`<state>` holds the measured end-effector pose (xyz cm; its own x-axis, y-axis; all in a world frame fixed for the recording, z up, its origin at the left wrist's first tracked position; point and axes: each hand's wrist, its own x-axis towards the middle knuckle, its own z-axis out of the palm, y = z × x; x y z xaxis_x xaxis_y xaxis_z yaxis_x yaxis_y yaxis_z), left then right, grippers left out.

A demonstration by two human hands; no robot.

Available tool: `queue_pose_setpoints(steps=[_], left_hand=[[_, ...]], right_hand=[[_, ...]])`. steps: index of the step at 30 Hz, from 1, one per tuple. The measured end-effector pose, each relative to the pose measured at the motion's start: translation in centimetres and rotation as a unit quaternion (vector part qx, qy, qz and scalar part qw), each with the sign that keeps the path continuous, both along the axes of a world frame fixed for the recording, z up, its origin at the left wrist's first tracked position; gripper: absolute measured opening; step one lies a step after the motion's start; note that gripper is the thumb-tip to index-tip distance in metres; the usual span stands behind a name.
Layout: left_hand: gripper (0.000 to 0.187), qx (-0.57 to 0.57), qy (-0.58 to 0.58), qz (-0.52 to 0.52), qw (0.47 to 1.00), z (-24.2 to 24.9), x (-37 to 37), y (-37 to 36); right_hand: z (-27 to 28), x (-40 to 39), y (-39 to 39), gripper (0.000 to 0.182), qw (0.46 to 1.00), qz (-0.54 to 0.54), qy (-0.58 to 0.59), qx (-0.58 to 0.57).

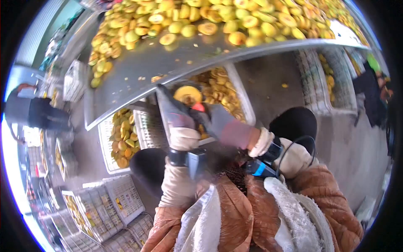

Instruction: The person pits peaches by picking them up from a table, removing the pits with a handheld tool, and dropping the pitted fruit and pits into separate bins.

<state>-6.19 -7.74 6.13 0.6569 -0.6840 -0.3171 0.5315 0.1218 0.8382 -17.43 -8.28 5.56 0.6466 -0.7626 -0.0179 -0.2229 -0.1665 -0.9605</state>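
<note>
Over the near edge of the metal table, both my gloved hands are close together. A halved yellow fruit point(187, 95), peach- or apricot-like, is in my left hand point(176, 110), cut face up. My right hand point(224, 122) is closed beside it on a small red-handled tool point(198, 107); its working end is hidden and motion blurs it. Just beyond, many halved fruits point(268, 19) are heaped on the metal table point(147, 63). Below my hands stands a white crate point(241, 94) filled with cut yellow pieces.
Another white crate point(110, 161) of fruit halves stands left, below the table edge. Further crates point(100, 201) are at lower left, with more crates point(315, 84) at right. One person point(35, 111) stands at far left; a dark-clothed person point(371, 92) is at right.
</note>
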Motion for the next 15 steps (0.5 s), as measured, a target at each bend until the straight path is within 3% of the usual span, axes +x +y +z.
queue_pose_setpoints(steps=[1,2,3,4,5,6,7,8,9,10,12,14,15], left_hand=[[0.066,0.042,0.061,0.158,0.985,0.2,-0.2,-1.4],[0.066,-0.053,0.081,0.029,0.995,-0.8,-0.4,0.0],[0.059,-0.223,0.069,-0.200,0.952,-12.6,5.5,0.4],[0.044,-0.054,-0.294,-0.102,0.949,-8.4,3.6,0.8],[0.031,0.148,-0.581,0.016,0.800,-4.7,0.5,0.5],[0.026,-0.030,-0.577,0.114,0.808,-6.2,1.1,-0.2],[0.029,-0.014,-0.726,0.126,0.676,-6.4,2.3,-0.3],[0.036,-0.193,-0.451,-0.017,0.871,-6.0,2.7,-0.2],[0.026,-0.147,-0.340,-0.189,0.909,-3.8,4.1,1.0],[0.031,-0.115,-0.330,-0.176,0.920,-2.7,3.8,2.0],[0.030,-0.116,-0.402,-0.199,0.886,-1.9,4.6,3.0],[0.032,-0.106,-0.433,-0.200,0.873,-1.2,4.4,4.0],[0.035,-0.206,-0.395,-0.258,0.857,-2.3,5.4,3.4]], right_hand=[[0.3,0.3,-0.2,0.024,1.000,0.004,0.015,0.010],[-2.7,1.3,-1.3,0.040,0.987,0.001,0.119,0.108],[-12.0,2.5,-1.8,0.046,0.992,-0.031,-0.009,0.125],[-5.4,1.9,-0.6,0.042,0.970,-0.019,-0.109,0.215],[-6.4,1.3,-1.9,0.036,0.993,0.032,0.082,0.077],[-13.7,0.1,-3.1,0.027,0.995,0.015,-0.051,0.079],[-10.9,-0.4,-2.8,0.025,0.997,0.051,-0.013,0.057],[-8.0,-1.2,-2.4,0.024,0.996,0.076,0.025,0.034],[-10.5,-2.5,-2.6,0.026,0.992,0.113,0.020,0.044],[-12.6,-2.8,-3.2,0.033,0.987,0.147,0.012,0.057],[-3.1,-0.7,-0.7,0.030,0.941,0.143,-0.052,0.303],[-1.9,-0.5,-0.2,0.029,0.899,0.188,-0.095,0.384],[-1.9,-0.5,-0.2,0.029,0.877,0.209,-0.114,0.416]])
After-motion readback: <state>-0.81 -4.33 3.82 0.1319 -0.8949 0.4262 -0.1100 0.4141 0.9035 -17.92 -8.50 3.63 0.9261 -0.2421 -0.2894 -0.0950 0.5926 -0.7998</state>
